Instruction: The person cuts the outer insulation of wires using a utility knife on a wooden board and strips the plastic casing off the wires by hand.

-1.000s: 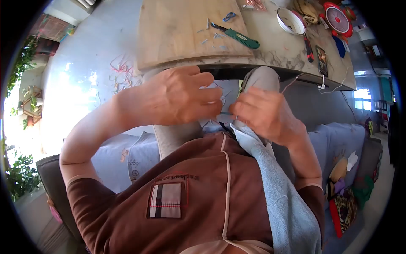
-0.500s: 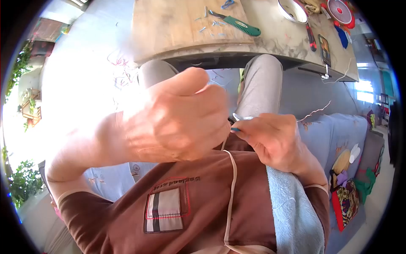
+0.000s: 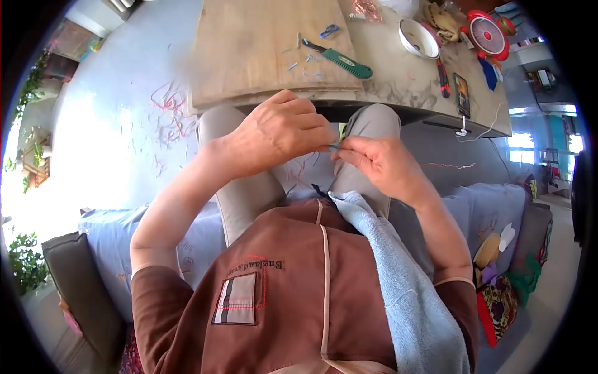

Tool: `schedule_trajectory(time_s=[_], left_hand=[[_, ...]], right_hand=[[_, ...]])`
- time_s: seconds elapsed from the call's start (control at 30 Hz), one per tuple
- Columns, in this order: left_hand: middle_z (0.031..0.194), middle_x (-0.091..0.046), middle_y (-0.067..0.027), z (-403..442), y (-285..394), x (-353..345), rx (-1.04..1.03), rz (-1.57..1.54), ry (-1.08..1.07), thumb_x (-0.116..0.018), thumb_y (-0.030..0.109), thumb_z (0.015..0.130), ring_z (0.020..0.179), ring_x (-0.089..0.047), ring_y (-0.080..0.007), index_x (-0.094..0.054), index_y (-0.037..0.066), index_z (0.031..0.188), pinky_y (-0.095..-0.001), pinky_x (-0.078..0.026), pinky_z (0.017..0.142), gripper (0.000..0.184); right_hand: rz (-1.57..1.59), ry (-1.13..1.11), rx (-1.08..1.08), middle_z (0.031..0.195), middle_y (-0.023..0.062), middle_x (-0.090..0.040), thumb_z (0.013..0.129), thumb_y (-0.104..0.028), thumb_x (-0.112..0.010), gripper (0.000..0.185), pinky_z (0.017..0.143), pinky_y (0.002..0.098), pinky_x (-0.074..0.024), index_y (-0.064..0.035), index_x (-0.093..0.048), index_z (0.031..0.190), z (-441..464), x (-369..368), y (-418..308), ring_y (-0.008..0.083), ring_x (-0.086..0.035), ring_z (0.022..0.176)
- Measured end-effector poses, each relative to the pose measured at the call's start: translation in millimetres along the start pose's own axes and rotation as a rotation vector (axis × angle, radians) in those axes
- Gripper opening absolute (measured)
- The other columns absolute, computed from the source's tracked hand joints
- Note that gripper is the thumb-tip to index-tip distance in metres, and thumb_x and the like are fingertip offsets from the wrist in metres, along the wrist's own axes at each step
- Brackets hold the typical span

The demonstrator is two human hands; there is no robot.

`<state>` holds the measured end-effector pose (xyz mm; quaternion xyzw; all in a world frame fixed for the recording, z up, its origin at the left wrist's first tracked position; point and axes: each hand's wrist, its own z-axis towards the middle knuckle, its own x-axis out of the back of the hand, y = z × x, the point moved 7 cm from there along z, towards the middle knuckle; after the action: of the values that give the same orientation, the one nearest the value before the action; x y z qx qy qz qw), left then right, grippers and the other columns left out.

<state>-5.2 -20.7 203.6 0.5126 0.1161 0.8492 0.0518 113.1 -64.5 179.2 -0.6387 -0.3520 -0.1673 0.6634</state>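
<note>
Above my lap, both hands are closed at a thin wire with teal-blue insulation [image 3: 334, 148]. My left hand [image 3: 283, 129] has its fingers curled around one end, knuckles up. My right hand [image 3: 380, 163] pinches the wire close beside it, thumb against the fingers. From behind the right hand a bare, reddish twisted strand [image 3: 448, 166] trails to the right; whether it belongs to the same wire is hidden. A green utility knife [image 3: 346, 63] lies on the wooden board [image 3: 261, 37] ahead, blade extended, with small blue scraps [image 3: 309, 58] around it.
A blue loop [image 3: 329, 30] lies on the board. To its right are a white bowl [image 3: 418, 38], a red-and-black handle [image 3: 443, 80], a phone [image 3: 461, 93] and a red fan [image 3: 488, 35]. Reddish strands [image 3: 171, 103] litter the floor at left. A blue towel [image 3: 398, 280] hangs over my front.
Both hands have moved forward, away from my body, and down from the camera. The left hand looked larger and nearer before. The wire remains between them, and the view has shifted.
</note>
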Motion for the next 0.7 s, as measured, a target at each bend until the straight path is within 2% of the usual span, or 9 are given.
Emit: schedule_trajectory(time_s=[0.03, 0.13, 0.23, 0.33, 0.37, 0.43, 0.5, 0.63, 0.7], left_hand=[[0.079, -0.057, -0.0019, 5.6, 4.3, 7.6, -0.008, -0.028, 0.058, -0.062, 0.014, 0.070, 0.077, -0.055, -0.0186, -0.060, 0.007, 0.097, -0.0300, -0.042, 0.070, 0.028], [0.077, -0.057, -0.0033, 9.3, 16.0, 9.3, -0.058, -0.038, -0.132, -0.060, 0.011, 0.068, 0.073, -0.055, -0.0200, -0.059, 0.003, 0.099, -0.0300, -0.042, 0.068, 0.032], [0.069, -0.052, -0.0053, 12.4, 35.3, 30.2, -0.247, -0.247, -0.085, -0.059, 0.011, 0.066, 0.063, -0.052, -0.0196, -0.059, -0.003, 0.091, -0.0310, -0.042, 0.059, 0.029], [0.062, -0.047, -0.0051, 14.5, 70.8, 47.7, -0.374, -0.402, -0.143, -0.059, 0.011, 0.065, 0.060, -0.051, -0.0185, -0.059, -0.004, 0.084, -0.0301, -0.040, 0.052, 0.024], [0.062, -0.047, -0.0050, 16.2, 75.6, 49.5, -0.380, -0.411, -0.217, -0.059, 0.011, 0.065, 0.060, -0.051, -0.0186, -0.059, -0.005, 0.084, -0.0297, -0.041, 0.052, 0.025], [0.061, -0.047, -0.0042, 22.9, 56.8, 45.8, -0.369, -0.357, -0.249, -0.059, 0.010, 0.065, 0.061, -0.052, -0.0190, -0.059, -0.003, 0.084, -0.0288, -0.042, 0.054, 0.023], [0.062, -0.049, -0.0041, 32.8, 23.5, 50.9, -0.318, -0.117, -0.123, -0.059, 0.009, 0.065, 0.063, -0.054, -0.0193, -0.059, 0.000, 0.086, -0.0296, -0.044, 0.057, 0.023], [0.066, -0.054, -0.0039, 30.2, -5.1, 29.7, -0.226, 0.021, -0.085, -0.060, 0.007, 0.065, 0.065, -0.056, -0.0199, -0.059, 0.005, 0.090, -0.0323, -0.047, 0.068, 0.025], [0.076, -0.057, -0.0069, 25.2, -20.6, 12.0, -0.249, 0.007, -0.130, -0.061, 0.007, 0.069, 0.072, -0.057, -0.0229, -0.059, 0.005, 0.097, -0.0336, -0.047, 0.076, 0.029]], right_hand=[[0.014, -0.047, -0.017, 0.064, 0.0165, -0.056, 0.082, -0.017, -0.059, 0.012, 0.051, 0.0358, -0.0413, -0.0077, -0.064, 0.089, 0.7, 4.3, -2.4, 0.0314, -0.055, 0.056], [0.087, -0.138, 0.021, 0.064, 0.0174, -0.055, 0.083, -0.017, -0.059, 0.013, 0.051, 0.0354, -0.0406, -0.0059, -0.063, 0.087, 4.4, 13.8, -12.1, 0.0307, -0.054, 0.056], [0.064, -0.268, 0.126, 0.064, 0.0173, -0.055, 0.083, -0.018, -0.059, 0.014, 0.051, 0.0344, -0.0402, -0.0046, -0.063, 0.085, 0.2, 22.4, -35.7, 0.0294, -0.052, 0.055], [0.279, -0.655, 0.192, 0.064, 0.0177, -0.054, 0.083, -0.019, -0.060, 0.015, 0.052, 0.0338, -0.0395, -0.0044, -0.062, 0.085, -22.7, 10.4, -64.9, 0.0287, -0.047, 0.053], [0.280, -0.751, 0.158, 0.059, 0.0122, -0.056, 0.085, -0.021, -0.059, 0.018, 0.051, 0.0334, -0.0391, -0.0031, -0.063, 0.087, -24.0, 6.2, -64.7, 0.0239, -0.047, 0.049], [0.488, -0.536, 0.118, 0.055, 0.0052, -0.055, 0.087, -0.022, -0.057, 0.019, 0.049, 0.0308, -0.0367, -0.0036, -0.064, 0.087, -11.2, 3.8, -41.4, 0.0170, -0.044, 0.047], [0.658, -0.383, -0.141, 0.053, -0.0068, -0.047, 0.089, -0.022, -0.055, 0.021, 0.044, 0.0236, -0.0281, -0.0045, -0.065, 0.087, 2.7, 11.9, -22.5, 0.0042, -0.035, 0.047], [0.663, -0.266, -0.246, 0.053, -0.0089, -0.034, 0.091, -0.022, -0.051, 0.024, 0.044, 0.0210, -0.0183, -0.0036, -0.065, 0.087, 10.1, 9.1, -3.6, 0.0022, -0.025, 0.047], [0.689, -0.221, -0.286, 0.053, -0.0089, -0.032, 0.091, -0.023, -0.051, 0.025, 0.044, 0.0209, -0.0185, -0.0037, -0.065, 0.087, 16.3, -2.0, 10.0, 0.0023, -0.025, 0.047]])
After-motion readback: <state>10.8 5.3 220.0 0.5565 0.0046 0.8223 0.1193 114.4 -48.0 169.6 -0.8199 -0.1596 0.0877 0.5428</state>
